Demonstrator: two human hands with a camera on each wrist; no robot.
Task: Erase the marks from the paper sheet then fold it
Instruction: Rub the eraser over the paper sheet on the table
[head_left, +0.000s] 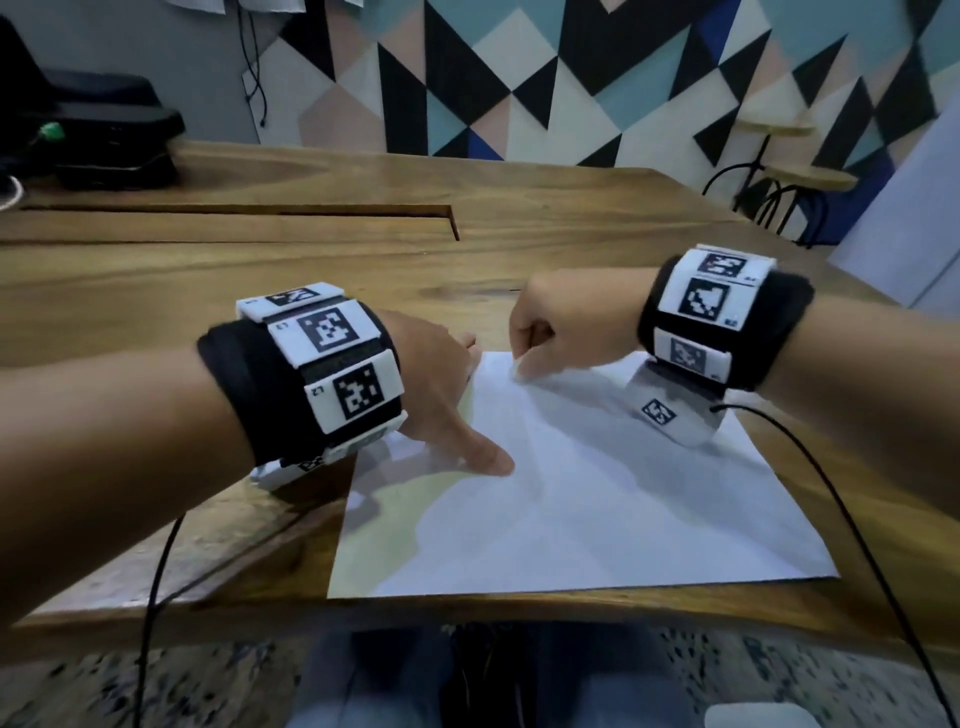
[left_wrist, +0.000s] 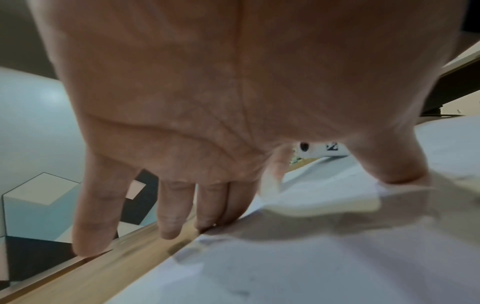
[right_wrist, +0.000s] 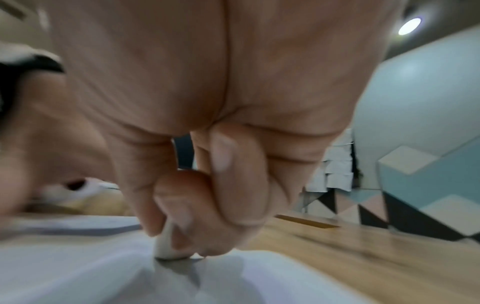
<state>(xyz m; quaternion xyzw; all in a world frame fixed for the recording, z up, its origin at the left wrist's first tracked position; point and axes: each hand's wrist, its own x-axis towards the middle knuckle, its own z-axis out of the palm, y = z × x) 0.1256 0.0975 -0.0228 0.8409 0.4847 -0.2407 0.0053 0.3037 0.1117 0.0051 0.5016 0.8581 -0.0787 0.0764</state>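
A white paper sheet (head_left: 587, 499) lies flat on the wooden table (head_left: 363, 270) near its front edge. My left hand (head_left: 441, 395) lies spread at the sheet's left edge, thumb pressing on the paper and fingers (left_wrist: 176, 209) straight along the edge. My right hand (head_left: 556, 332) is curled at the sheet's far edge and pinches a small white eraser (right_wrist: 166, 244) whose end touches the paper (right_wrist: 78, 267). In the head view the eraser (head_left: 519, 370) shows as a pale tip under the fingers. No marks on the sheet are plain to see.
A black case (head_left: 104, 130) sits at the table's far left. A long slot (head_left: 234, 210) runs across the table behind my left wrist. A stool (head_left: 779, 171) stands past the far right corner. Cables hang from both wrist bands over the front edge.
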